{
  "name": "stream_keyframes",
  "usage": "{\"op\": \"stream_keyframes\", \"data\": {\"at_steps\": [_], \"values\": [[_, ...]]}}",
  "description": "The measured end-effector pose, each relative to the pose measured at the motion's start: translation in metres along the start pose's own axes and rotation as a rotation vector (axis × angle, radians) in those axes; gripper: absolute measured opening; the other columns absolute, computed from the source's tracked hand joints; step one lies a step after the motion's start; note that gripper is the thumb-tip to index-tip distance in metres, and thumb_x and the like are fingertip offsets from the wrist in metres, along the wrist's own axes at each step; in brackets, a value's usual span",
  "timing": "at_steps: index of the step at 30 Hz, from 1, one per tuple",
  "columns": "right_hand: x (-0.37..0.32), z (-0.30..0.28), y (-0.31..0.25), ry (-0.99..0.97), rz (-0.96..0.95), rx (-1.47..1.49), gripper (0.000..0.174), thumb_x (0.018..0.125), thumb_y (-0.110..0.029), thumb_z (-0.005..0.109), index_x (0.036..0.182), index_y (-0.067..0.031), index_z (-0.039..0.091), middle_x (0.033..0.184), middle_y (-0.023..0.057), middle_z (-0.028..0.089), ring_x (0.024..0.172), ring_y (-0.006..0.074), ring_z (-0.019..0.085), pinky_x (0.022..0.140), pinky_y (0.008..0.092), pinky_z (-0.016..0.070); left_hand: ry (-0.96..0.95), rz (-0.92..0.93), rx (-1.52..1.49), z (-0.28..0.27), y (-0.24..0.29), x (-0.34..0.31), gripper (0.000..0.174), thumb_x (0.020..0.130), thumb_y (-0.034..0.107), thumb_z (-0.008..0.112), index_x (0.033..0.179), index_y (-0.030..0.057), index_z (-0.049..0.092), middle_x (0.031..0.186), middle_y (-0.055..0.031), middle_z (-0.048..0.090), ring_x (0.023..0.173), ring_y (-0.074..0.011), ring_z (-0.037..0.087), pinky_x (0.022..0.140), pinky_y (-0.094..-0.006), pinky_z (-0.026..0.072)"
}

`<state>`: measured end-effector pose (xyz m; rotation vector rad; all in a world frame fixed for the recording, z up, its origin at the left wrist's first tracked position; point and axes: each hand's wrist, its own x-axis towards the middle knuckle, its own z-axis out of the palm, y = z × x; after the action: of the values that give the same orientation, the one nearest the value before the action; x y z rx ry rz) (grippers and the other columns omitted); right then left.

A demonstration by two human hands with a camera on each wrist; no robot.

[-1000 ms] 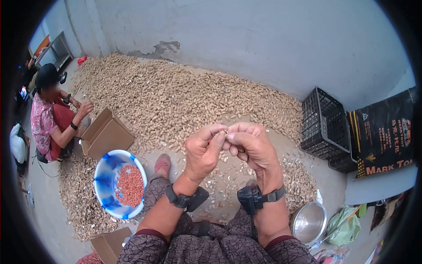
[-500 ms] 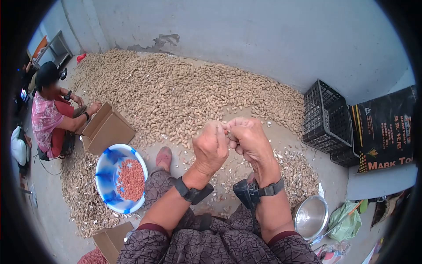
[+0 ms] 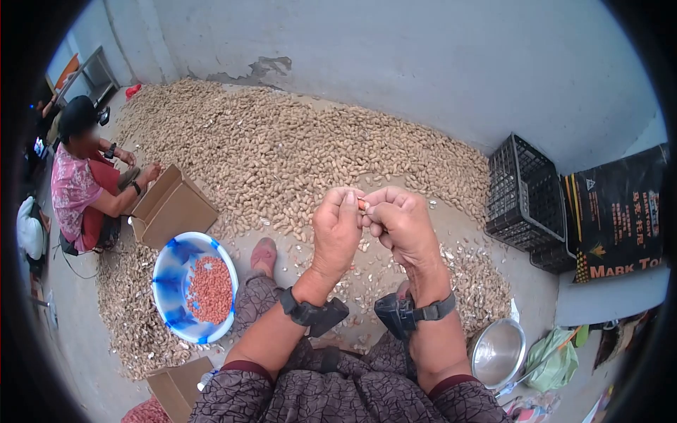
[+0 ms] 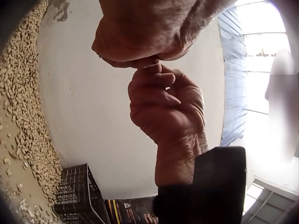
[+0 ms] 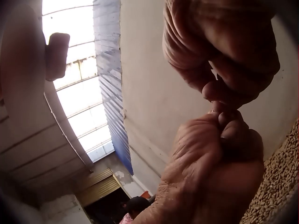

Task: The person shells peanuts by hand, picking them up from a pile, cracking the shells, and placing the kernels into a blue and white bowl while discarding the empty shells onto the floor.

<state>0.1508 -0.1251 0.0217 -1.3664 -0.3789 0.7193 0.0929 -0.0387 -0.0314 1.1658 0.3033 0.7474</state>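
Observation:
Both hands meet in front of the body, fingertips together. Between them is a peanut (image 3: pixel 362 204) with its reddish kernel showing. My left hand (image 3: pixel 337 229) pinches it from the left, thumb on the near side. From the other side, the thumb and index finger of my right hand (image 3: pixel 405 229) grip it, the other fingers curled below. In the left wrist view the right hand (image 4: pixel 168 107) rises to meet the left; fingers hide the peanut there. A blue and white basin (image 3: pixel 162 282) at lower left holds red shelled peanut kernels (image 3: pixel 210 289).
A large heap of unshelled peanuts (image 3: pixel 282 148) spreads along the wall. Empty shells (image 3: pixel 130 310) lie at left. Another person (image 3: pixel 84 183) sits beside a cardboard box (image 3: pixel 180 211). At right are a black crate (image 3: pixel 522 197), a dark sack (image 3: pixel 620 218) and a metal bowl (image 3: pixel 497 352).
The reddish kernel now shows more clearly between the fingertips. My left hand turned its back upward, then rolled back so its thumb shows. The other person's raised hand lowered to the cardboard box.

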Motion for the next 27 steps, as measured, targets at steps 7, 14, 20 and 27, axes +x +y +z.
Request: {"op": "stream_keyframes", "data": {"at_steps": [7,14,20,27], "values": [[0.001,0.007,0.005,0.04,-0.15,-0.145,0.009,0.074,-0.005,0.054,0.078,0.0024,0.057,0.062,0.004,0.056,0.046,0.0038,0.047,0.037,0.0148,0.0306,-0.001,0.026,0.044,-0.001,0.001,-0.001,0.015,0.091,0.015,0.042,0.087,0.0024,0.05,0.068,-0.0003,0.052,0.055,-0.0035,0.046,0.045,-0.0162,0.0373],[0.001,0.004,0.005,0.034,-0.109,-0.146,0.008,0.076,-0.007,0.057,0.076,0.0011,0.057,0.061,0.0033,0.056,0.046,0.0041,0.046,0.039,0.0166,0.0329,0.002,-0.053,-0.024,-0.001,0.002,0.001,0.014,0.089,0.012,0.044,0.081,0.0009,0.048,0.066,-0.0033,0.053,0.053,-0.0058,0.049,0.046,-0.019,0.0407],[-0.001,0.011,0.008,0.103,-0.206,-0.33,0.006,0.073,-0.003,0.057,0.073,0.0034,0.056,0.06,0.0076,0.058,0.051,0.0085,0.053,0.043,0.0206,0.04,-0.095,-0.323,-0.182,-0.013,0.001,0.005,0.024,0.091,0.022,0.041,0.076,0.0051,0.048,0.062,-0.0007,0.048,0.047,-0.0054,0.042,0.04,-0.0175,0.033],[0.004,0.007,0.018,0.078,-0.261,-0.284,0.009,0.071,-0.005,0.057,0.068,0.003,0.056,0.058,0.0094,0.059,0.052,0.0133,0.058,0.047,0.0275,0.0442,0.02,-0.483,-0.284,-0.013,0.009,0.009,0.03,0.09,0.029,0.041,0.075,0.0046,0.049,0.061,0.0,0.048,0.044,-0.0054,0.04,0.038,-0.0179,0.0301]]}}
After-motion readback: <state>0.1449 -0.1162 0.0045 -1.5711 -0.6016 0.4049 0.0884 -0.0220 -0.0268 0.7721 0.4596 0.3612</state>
